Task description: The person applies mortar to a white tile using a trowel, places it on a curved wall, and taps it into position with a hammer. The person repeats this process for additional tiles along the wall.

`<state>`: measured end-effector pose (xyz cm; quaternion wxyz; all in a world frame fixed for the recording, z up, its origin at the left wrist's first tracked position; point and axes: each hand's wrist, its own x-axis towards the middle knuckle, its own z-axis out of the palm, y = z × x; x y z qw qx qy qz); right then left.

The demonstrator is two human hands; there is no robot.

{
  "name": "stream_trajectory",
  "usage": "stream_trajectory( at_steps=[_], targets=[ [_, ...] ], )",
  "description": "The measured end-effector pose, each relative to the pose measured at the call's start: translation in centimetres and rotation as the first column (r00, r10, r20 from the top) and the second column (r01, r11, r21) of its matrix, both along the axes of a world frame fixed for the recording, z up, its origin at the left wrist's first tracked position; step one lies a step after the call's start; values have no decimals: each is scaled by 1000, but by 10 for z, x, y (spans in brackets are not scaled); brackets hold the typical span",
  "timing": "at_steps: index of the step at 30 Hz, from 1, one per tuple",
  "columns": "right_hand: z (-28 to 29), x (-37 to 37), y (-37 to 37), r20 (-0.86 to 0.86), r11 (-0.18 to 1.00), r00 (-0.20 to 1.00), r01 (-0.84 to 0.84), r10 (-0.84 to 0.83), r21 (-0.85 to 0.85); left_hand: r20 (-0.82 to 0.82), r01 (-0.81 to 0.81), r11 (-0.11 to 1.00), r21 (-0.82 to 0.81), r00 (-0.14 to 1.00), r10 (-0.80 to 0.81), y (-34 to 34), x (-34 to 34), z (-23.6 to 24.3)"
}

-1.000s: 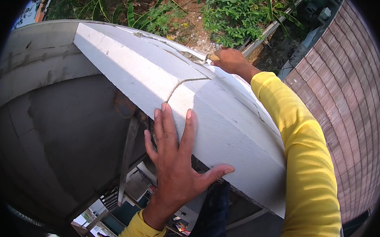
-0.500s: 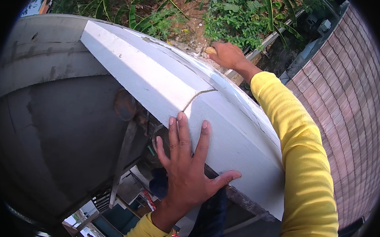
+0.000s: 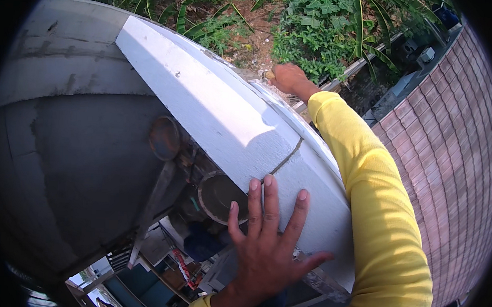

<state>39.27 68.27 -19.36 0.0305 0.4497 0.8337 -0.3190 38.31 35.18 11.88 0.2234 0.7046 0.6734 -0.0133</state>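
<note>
White wall blocks lie in a row along the top of a wall, with a dark joint between the long left block and the nearer right block. My left hand rests over the near edge beside this joint, fingers spread and holding nothing. On the far side of the blocks, my right hand is wrapped round the light brown handle of a tool. The tool's working end is hard to make out. My right forearm, in a yellow sleeve, reaches across the right block.
A grey plastered wall fills the left. Below the blocks are a round tub, a round pan and a slanting plank, with a drop to a lower level. A tiled roof stands right; green plants grow beyond.
The view has shifted, so the blocks and joint sit lower and further right. My left hand stays beside the joint; my right hand has moved leftward along the far side with the tool.
</note>
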Motion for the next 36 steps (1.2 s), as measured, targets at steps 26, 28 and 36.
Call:
stream_trajectory(
  at_steps=[26, 28, 36],
  targets=[
    [297, 303, -206, -255, 891, 890, 425, -379, 159, -23, 0, 996, 86, 1000, 2, -9, 14, -6],
    [333, 342, -271, -261, 848, 837, 520, -482, 104, -22, 9, 994, 108, 1000, -7, -10, 15, -7],
    [423, 397, -582, -215, 409, 348, 753, -912, -516, -53, 36, 974, 224, 998, -24, -14, 8, -30]
  ],
)
